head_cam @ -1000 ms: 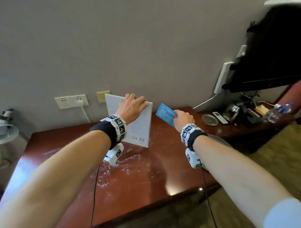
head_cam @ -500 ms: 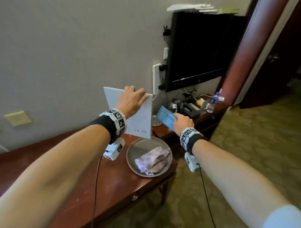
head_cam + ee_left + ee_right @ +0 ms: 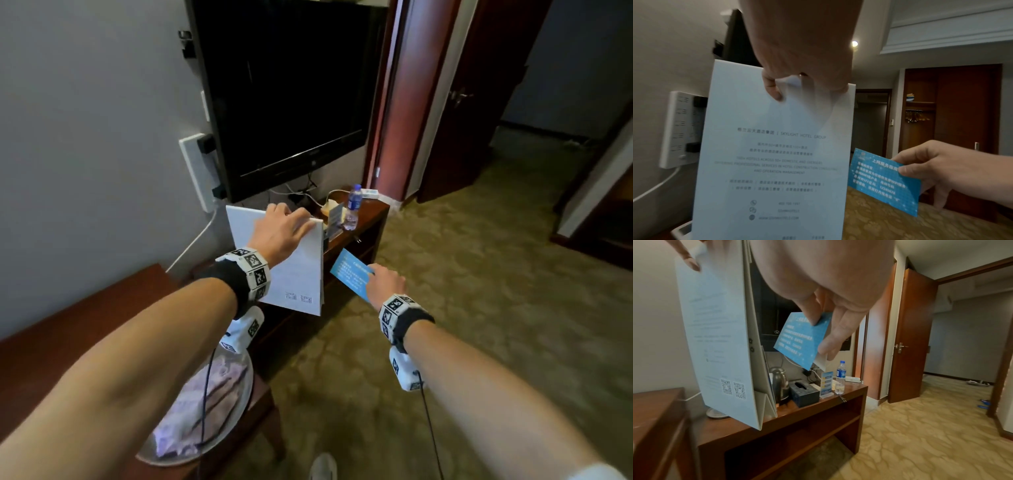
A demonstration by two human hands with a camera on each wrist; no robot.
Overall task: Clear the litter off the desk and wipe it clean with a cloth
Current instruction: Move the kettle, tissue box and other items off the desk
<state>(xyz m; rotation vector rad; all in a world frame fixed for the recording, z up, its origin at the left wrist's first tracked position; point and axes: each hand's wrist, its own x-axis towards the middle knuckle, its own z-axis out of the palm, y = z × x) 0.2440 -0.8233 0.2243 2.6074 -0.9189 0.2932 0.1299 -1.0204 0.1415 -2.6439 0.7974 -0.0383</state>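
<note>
Above the low wooden TV stand [image 3: 818, 404], the left hand [image 3: 279, 231] grips the top edge of a stiff white folded hotel folder [image 3: 774, 162], its hinged spine visible only from the right wrist, while the right hand [image 3: 385, 284] pinches a glossy blue wifi card [image 3: 884, 181] just beside it.

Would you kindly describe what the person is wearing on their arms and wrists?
Each wrist carries a black band ringed with white blocks printed with black square markers, and a white camera unit hangs beneath. Thin black cables trail down. A white sleeve edge shows on the right arm.
</note>
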